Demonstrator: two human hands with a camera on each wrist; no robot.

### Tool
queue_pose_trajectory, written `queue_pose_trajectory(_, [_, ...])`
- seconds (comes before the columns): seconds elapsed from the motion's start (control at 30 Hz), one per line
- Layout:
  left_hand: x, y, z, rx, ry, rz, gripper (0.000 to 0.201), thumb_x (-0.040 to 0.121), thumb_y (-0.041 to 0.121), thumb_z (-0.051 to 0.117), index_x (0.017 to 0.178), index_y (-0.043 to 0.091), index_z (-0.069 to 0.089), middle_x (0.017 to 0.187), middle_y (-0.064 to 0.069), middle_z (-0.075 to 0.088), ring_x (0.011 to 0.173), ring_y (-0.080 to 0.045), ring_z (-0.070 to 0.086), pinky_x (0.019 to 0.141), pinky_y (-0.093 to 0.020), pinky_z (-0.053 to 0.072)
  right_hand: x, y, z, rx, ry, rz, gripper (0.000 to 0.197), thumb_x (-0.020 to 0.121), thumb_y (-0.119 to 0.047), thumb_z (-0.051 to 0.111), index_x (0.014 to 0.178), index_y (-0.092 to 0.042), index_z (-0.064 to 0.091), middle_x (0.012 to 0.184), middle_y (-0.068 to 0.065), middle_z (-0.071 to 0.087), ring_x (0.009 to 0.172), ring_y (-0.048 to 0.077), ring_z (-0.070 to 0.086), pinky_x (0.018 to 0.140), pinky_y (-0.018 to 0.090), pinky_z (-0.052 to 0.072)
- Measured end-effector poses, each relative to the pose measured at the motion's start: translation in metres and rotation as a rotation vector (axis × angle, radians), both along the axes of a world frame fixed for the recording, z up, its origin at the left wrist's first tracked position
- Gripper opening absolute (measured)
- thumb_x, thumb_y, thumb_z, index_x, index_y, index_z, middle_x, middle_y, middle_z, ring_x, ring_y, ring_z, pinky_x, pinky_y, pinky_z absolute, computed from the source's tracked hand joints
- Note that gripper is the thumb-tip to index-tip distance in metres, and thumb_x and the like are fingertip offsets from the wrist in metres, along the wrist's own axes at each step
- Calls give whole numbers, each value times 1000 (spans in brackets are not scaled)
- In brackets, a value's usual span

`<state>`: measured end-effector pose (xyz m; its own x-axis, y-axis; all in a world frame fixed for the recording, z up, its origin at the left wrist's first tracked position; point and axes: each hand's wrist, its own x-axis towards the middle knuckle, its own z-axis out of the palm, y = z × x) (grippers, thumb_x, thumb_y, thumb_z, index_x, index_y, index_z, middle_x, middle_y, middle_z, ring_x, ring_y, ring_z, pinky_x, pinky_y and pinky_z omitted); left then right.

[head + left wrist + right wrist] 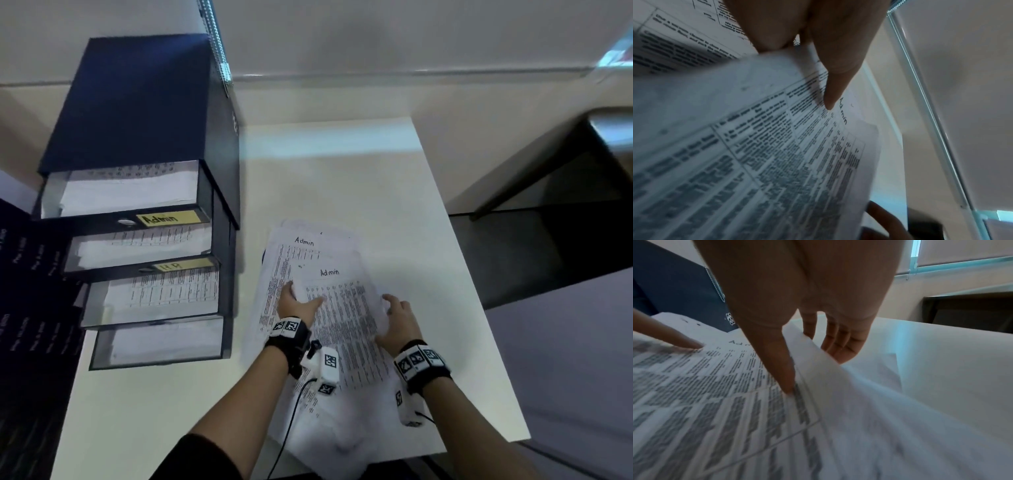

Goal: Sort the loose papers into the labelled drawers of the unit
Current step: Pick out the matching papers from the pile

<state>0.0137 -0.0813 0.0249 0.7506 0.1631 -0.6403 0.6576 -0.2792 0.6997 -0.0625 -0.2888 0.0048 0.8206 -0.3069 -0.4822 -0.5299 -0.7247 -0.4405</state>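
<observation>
A pile of printed papers (301,253) lies on the white table (376,192). Its top sheet (346,308), hand-marked "Admin", is lifted a little between both hands. My left hand (299,298) pinches its left edge, with the thumb (832,84) on top. My right hand (394,315) pinches the right edge, thumb (781,363) on the print and fingers (840,347) beneath. The dark blue drawer unit (137,102) stands to the left with several drawers pulled out. One label reads "Admin" (168,218) and one "HR" (185,264). Each open drawer holds papers.
A dark panel with printed text (27,291) lies left of the unit. A dark desk (548,178) stands beyond the table's right edge. A beaded blind cord (215,41) hangs behind the unit. Bare tabletop shows behind the pile.
</observation>
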Motion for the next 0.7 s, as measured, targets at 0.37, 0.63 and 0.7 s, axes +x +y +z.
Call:
queue_pose_trajectory(0.37, [53, 3, 103, -375, -229, -291, 44, 82, 28, 82, 116, 23, 55, 107, 14, 64, 105, -8, 62, 106, -38, 46, 54, -26, 51, 488, -272, -294, 36, 78, -23, 81, 108, -9, 68, 104, 10, 73, 88, 20, 67, 73, 24, 56])
queue_pose_trajectory(0.63, [33, 28, 51, 255, -18, -549, 57, 86, 49, 70, 131, 18, 57, 124, -3, 63, 108, -26, 64, 89, -33, 50, 83, -95, 120, 391, -713, -637, 25, 88, -11, 64, 113, -9, 67, 101, 4, 71, 89, 18, 68, 82, 31, 53])
queue_pose_trajectory(0.7, [2, 19, 31, 383, 107, -813, 71, 78, 54, 76, 132, 15, 51, 128, -5, 60, 114, -27, 60, 92, -35, 49, 77, -105, 108, 303, -587, -623, 28, 87, -11, 65, 115, -9, 67, 103, 7, 71, 93, 24, 68, 86, 38, 55])
